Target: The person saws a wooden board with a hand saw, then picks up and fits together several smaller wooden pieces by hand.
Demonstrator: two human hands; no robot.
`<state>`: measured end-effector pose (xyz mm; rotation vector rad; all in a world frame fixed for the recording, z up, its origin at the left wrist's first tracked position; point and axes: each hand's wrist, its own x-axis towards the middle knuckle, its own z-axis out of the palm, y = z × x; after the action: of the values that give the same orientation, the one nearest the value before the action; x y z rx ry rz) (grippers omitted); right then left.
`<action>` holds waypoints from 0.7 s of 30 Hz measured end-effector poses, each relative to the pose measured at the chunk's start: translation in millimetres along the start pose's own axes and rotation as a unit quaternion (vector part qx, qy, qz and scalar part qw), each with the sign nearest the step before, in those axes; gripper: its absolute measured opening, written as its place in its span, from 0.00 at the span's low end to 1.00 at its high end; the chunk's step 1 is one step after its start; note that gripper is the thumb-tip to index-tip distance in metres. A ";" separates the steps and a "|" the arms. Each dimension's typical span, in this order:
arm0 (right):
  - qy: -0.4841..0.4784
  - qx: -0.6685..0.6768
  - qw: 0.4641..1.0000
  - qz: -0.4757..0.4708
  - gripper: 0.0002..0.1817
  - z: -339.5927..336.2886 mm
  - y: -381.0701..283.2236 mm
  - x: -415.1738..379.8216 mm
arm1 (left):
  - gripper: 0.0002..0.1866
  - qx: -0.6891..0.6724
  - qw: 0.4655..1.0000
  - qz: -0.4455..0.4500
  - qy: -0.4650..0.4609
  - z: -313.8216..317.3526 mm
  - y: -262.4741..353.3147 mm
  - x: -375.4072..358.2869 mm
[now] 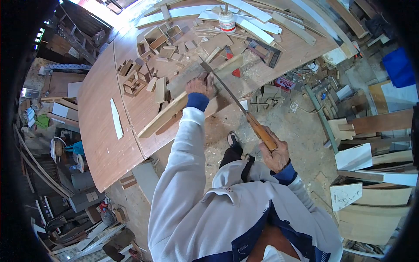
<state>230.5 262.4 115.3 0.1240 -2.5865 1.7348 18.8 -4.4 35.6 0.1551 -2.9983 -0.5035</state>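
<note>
My right hand (pixel 276 152) is closed round the wooden handle (pixel 262 132) of a handsaw. The saw's narrow blade (pixel 228 89) points away from me and crosses a long pale wooden strip (pixel 162 114); whether its teeth are in the wood cannot be made out. My left hand (pixel 201 85) grips the strip just left of the blade, its fingers bent over it. The strip lies diagonally along the near part of the brown worktable (pixel 98 126). Close beyond the blade are a red-ended tool (pixel 236 72) and a dark-edged square (pixel 271 57).
Small wooden boxes (pixel 156 38) and offcuts crowd the table's middle. A white tub (pixel 226 22) with sticks stands at the back among white boards (pixel 253 28). Stacked panels (pixel 375 209) stand to my right. Scraps (pixel 268 98) lie on the floor beside the table.
</note>
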 end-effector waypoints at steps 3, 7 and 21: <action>0.011 0.000 1.000 -0.006 0.24 4.4 7.7 -1.3 | 0.26 -0.043 0.994 -0.091 -0.033 -11.1 8.4 5.6; -0.006 0.033 0.999 0.040 0.23 -2.1 -4.6 -6.7 | 0.26 0.004 0.997 -0.071 0.025 -1.5 5.3 8.2; 0.004 0.011 1.000 -0.027 0.22 -14.6 5.2 -16.1 | 0.27 -0.040 0.995 -0.093 -0.020 4.2 1.3 14.5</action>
<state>245.8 278.7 115.0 0.1842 -2.5352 1.7415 3.9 -3.5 33.2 0.4258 -3.0126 -0.6507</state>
